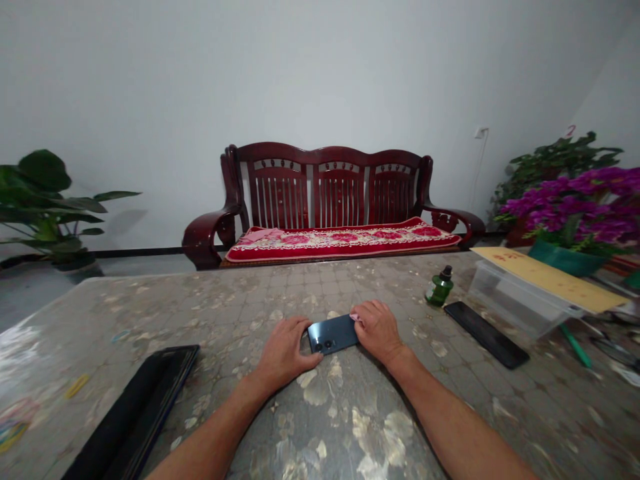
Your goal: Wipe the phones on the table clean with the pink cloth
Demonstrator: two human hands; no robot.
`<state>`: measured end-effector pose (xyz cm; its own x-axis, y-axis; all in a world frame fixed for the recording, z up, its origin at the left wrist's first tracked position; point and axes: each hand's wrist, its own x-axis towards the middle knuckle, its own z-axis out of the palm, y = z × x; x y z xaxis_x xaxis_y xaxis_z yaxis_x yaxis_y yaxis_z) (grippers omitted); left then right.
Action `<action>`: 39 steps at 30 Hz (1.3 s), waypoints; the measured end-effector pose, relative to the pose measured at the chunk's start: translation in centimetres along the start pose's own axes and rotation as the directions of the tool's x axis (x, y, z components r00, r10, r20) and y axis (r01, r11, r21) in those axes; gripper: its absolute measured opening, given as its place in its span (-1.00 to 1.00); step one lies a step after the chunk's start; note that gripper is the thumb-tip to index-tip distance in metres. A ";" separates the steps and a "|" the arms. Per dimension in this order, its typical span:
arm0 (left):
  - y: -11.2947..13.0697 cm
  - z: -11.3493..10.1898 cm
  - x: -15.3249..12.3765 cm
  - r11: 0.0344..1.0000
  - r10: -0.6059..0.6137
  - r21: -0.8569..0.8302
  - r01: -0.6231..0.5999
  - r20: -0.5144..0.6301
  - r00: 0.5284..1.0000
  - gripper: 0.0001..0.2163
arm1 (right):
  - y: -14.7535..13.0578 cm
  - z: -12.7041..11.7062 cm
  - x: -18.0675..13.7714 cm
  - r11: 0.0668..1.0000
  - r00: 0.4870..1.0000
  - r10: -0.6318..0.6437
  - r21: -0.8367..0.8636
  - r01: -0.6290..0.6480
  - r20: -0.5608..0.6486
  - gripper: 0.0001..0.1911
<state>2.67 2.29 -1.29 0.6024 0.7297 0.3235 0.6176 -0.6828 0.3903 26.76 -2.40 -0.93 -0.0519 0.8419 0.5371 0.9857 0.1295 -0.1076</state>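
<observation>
A dark blue phone (pixel 332 335) lies back up on the patterned table (pixel 320 400), its camera lenses showing. My left hand (pixel 285 351) grips its left end, thumb at the near edge and fingers curled over the far edge. My right hand (pixel 378 329) rests closed on its right end and pinches a small pink cloth (pixel 355 317) against the phone.
A second black phone (pixel 486 333) lies to the right, with a small green bottle (pixel 439 287) behind it. A clear plastic box (pixel 520 297) under a yellow envelope (pixel 547 277) stands at far right beside purple flowers (pixel 580 207). A black case (pixel 137 410) lies at near left. A wooden bench (pixel 330 200) stands beyond.
</observation>
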 end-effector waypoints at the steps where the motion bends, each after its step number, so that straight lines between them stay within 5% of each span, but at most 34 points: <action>1: 0.0 0.0 0.0 1.000 0.000 0.001 0.000 -0.003 1.000 -0.55 | 0.1 0.1 0.0 1.000 1.000 0.003 0.004 -0.003 0.007 -0.78; 39: -0.1 0.1 0.0 1.000 -0.013 -0.007 0.013 0.001 1.000 -0.55 | -1.1 0.1 -0.3 0.980 0.996 -0.092 0.176 0.090 0.005 -0.76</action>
<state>2.66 2.34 -1.44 0.5945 0.7386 0.3179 0.6221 -0.6730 0.4002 25.64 -2.73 -1.04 -0.1431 0.8291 0.5405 0.9335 0.2945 -0.2046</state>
